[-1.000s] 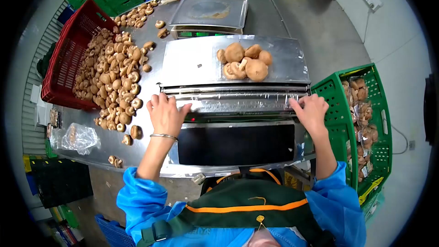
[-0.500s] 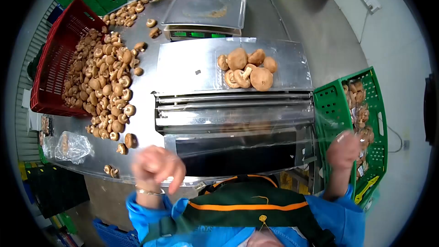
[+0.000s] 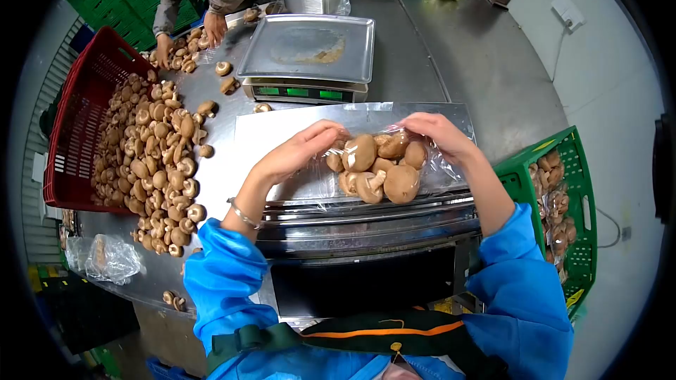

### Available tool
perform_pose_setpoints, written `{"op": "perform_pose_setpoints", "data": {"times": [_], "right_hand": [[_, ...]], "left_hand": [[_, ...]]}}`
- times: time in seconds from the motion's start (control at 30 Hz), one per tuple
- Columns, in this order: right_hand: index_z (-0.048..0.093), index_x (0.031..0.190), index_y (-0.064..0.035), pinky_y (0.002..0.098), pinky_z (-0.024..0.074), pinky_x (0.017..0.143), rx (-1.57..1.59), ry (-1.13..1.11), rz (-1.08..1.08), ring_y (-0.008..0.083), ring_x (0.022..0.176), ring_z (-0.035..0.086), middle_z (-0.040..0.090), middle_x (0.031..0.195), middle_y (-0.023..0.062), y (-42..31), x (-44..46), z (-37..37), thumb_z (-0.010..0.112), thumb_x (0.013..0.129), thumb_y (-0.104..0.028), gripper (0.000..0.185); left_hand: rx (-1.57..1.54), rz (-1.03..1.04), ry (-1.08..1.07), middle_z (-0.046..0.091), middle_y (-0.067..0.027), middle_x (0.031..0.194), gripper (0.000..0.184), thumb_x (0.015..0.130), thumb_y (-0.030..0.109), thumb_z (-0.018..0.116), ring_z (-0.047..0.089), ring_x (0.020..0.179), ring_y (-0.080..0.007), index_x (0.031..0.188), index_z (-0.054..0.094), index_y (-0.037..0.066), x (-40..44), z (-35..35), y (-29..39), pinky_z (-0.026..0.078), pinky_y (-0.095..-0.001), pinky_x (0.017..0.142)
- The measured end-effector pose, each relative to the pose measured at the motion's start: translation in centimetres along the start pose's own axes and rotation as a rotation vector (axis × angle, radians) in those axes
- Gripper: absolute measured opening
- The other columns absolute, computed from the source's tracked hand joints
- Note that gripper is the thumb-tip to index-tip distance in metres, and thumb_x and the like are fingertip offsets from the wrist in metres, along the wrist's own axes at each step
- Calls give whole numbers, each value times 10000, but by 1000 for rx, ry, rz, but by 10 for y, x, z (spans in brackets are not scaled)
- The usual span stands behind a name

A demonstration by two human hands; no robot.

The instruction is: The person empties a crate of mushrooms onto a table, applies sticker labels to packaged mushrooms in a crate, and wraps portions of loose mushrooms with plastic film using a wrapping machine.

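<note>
Several brown mushrooms (image 3: pixel 401 183) lie in a group on the metal plate of the wrapping machine (image 3: pixel 282 193), with clear film (image 3: pixel 440 169) over and around them. My left hand (image 3: pixel 308 146) is at the left side of the group, its fingers together on the film edge. On the other side my right hand (image 3: pixel 440 134) holds the film near the group's back right corner, fingers bent. The film's exact edges are hard to make out. Below the plate are the machine's metal rollers (image 3: pixel 366 229) and a black panel (image 3: pixel 362 285).
A red crate (image 3: pixel 67 144) spills loose mushrooms (image 3: pixel 158 169) at the left. A scale (image 3: pixel 310 49) stands behind the plate. A green crate (image 3: pixel 581 218) with packed mushrooms is at the right. A co-worker's hands (image 3: pixel 215 27) touch mushrooms at the back left. A crumpled plastic bag (image 3: pixel 113 259) lies front left.
Both my hands have moved from the machine's front, where they drew film, forward to the mushroom group, which the film now covers. The co-worker's hands have moved down onto loose mushrooms.
</note>
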State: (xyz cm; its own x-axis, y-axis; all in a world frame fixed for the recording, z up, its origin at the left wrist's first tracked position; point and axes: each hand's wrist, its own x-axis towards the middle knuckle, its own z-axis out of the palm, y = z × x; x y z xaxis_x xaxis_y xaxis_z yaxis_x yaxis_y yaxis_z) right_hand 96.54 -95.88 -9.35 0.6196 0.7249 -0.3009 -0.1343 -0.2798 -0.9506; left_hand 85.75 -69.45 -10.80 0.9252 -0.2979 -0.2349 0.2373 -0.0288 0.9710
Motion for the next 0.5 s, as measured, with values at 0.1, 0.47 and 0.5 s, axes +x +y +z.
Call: {"op": "perform_pose_setpoints", "data": {"times": [0.1, 0.47, 0.5], "right_hand": [[440, 1183, -8, 297, 528, 600, 140, 28, 169, 194, 1054, 497, 525, 1102, 113, -7, -25, 7, 362, 900, -362, 459], [354, 1270, -74, 280, 548, 493, 212, -40, 331, 229, 777, 592, 403, 1193, 170, 3, -213, 100, 363, 908, -328, 443], [351, 1274, -74, 280, 550, 508, 213, -3, 332, 228, 798, 586, 406, 1192, 167, 9, -220, 109, 361, 909, -323, 441]], "left_hand": [[-107, -143, -21, 570, -173, 985, 566, 897, 481, 300, 559, 957, -262, 1286, 315, 70, -30, 11, 17, 533, -272, 541], [-296, -148, -171, 471, -156, 1166, 551, 909, 401, 343, 566, 934, -210, 1343, 210, 89, -187, 117, -4, 536, -267, 597], [-362, -133, -162, 468, -158, 1176, 570, 907, 381, 371, 559, 958, -219, 1350, 191, 70, -196, 121, -20, 534, -268, 629]]}}
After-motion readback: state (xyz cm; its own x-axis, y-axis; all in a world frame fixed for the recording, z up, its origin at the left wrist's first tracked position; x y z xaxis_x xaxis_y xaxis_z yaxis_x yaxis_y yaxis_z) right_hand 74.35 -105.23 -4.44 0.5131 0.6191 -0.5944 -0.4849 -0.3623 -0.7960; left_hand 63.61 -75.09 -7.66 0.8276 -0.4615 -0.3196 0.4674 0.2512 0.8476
